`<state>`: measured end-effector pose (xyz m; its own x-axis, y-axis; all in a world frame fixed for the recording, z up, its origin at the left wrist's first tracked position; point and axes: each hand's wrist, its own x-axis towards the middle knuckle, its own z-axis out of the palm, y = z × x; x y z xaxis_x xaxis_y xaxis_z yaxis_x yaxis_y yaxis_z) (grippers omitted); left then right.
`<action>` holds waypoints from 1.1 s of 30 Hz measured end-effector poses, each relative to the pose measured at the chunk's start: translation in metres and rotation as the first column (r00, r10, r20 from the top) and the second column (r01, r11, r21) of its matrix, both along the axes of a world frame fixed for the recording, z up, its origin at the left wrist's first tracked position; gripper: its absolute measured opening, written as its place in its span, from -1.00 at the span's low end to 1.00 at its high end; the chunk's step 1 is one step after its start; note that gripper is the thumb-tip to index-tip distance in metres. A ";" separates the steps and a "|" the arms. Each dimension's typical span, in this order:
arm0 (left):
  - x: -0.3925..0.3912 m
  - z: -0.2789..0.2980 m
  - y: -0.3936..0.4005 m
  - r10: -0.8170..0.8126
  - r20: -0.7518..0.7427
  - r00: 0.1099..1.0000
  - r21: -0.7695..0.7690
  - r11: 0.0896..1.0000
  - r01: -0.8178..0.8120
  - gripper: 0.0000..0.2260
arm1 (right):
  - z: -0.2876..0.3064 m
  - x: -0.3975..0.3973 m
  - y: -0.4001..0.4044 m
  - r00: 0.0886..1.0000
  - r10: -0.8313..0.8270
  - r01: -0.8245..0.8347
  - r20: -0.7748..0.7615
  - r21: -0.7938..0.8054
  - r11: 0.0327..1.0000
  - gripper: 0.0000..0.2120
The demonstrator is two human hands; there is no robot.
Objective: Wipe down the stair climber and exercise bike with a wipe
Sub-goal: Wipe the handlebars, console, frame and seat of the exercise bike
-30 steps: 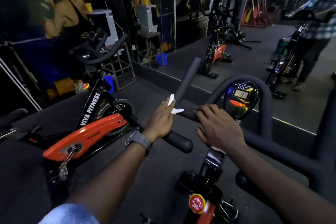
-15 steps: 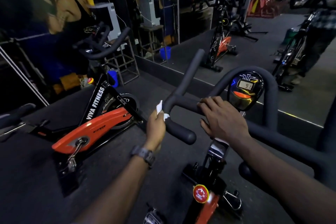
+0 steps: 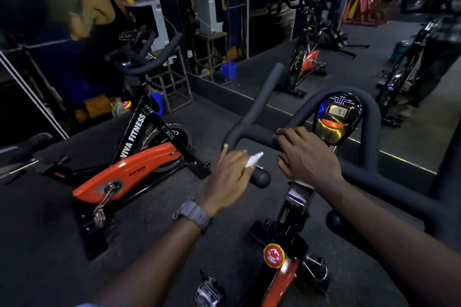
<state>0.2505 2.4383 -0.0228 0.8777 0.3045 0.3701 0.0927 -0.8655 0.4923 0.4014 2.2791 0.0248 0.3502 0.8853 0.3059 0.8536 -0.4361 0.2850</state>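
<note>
The exercise bike's black padded handlebar [image 3: 259, 97] fills the middle of the head view, with its small display console [image 3: 336, 117] set in the loop. My left hand [image 3: 229, 177] holds a white wipe [image 3: 254, 159] against the near end of the left bar, fingers wrapped over the grip just behind its round end cap [image 3: 260, 178]. My right hand [image 3: 306, 157] grips the crossbar beside the console. Below, the bike's orange frame carries a red stop knob [image 3: 274, 255].
A second orange and black exercise bike [image 3: 129, 164] stands on the dark floor to my left. A mirror wall [image 3: 274, 20] runs behind, with a metal stand [image 3: 172, 77] and blue buckets near it. More bikes appear in the reflection.
My left hand has slid the wipe back along the left bar towards its near end cap, and now lies over the bar. My right hand has stayed on the crossbar.
</note>
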 end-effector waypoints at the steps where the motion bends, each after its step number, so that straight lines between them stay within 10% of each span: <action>1: -0.003 0.002 -0.013 -0.025 0.029 0.999 0.068 0.997 0.023 -0.67 | 0.000 0.000 0.001 1.000 0.004 -0.004 0.001 0.002 1.000 -0.55; 10: -0.001 -0.003 -0.032 -0.334 -0.018 0.942 0.637 0.723 0.268 -0.87 | 0.000 -0.001 -0.003 1.000 0.014 -0.014 0.006 0.024 1.000 -0.55; 17: 0.009 -0.007 -0.032 -0.287 0.257 0.923 0.371 0.911 0.180 -0.90 | -0.004 0.003 -0.004 1.000 0.027 -0.027 0.003 0.039 0.999 -0.57; 23: 0.013 -0.019 0.010 0.252 0.315 0.915 -0.238 0.954 -0.181 -0.70 | -0.003 0.003 -0.003 0.999 0.029 -0.030 0.018 0.035 0.999 -0.56; 33: 0.056 0.014 0.086 0.411 0.102 0.906 -0.101 0.910 -0.401 -0.83 | -0.004 0.003 0.000 0.998 0.037 -0.040 0.047 0.066 0.997 -0.60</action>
<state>0.3064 2.5244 -0.0091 0.6234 0.6563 0.4249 0.3651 -0.7250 0.5841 0.4047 2.2794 0.0210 0.3008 0.8749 0.3795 0.8566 -0.4228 0.2957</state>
